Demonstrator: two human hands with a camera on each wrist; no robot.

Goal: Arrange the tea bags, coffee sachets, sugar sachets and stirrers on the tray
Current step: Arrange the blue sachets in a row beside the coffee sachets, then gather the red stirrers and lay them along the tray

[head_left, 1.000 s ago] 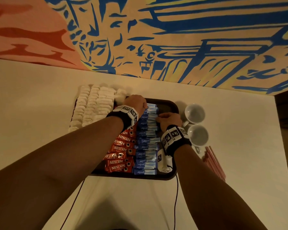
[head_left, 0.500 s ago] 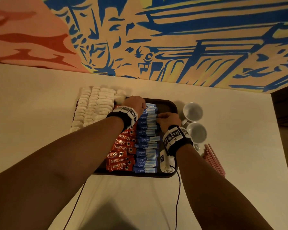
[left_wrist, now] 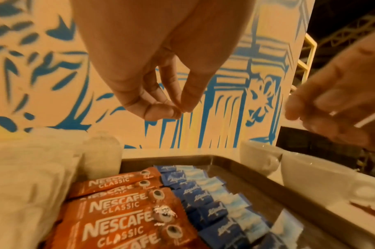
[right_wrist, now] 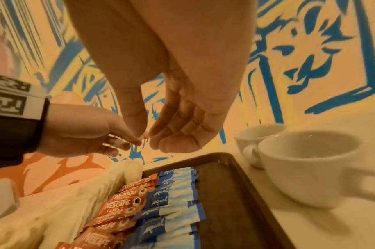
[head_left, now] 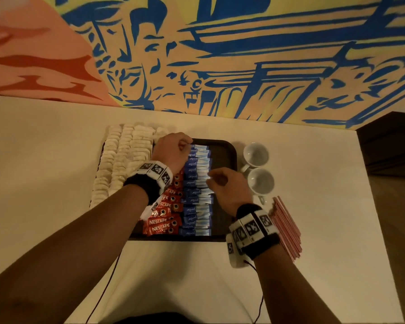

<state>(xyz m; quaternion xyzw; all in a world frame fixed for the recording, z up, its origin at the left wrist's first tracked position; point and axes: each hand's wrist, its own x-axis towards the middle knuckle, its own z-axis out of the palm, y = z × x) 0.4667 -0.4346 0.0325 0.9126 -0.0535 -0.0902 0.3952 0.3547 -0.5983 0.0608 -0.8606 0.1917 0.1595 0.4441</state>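
Hands (head_left: 173, 150) (head_left: 227, 185) have lifted off the sugar sachets (head_left: 198, 190), both empty, fingers loosely curled; stirrers (head_left: 287, 228) remain off the tray (head_left: 229, 150).

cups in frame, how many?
2. Both white cups stand on the table right of the tray, touching it or nearly: far cup, near cup. None seen hidden, though the arms cover some table.

Both the left hand (head_left: 171, 152) and right hand (head_left: 227, 185) have lifted off the sugar sachets (head_left: 198, 190).
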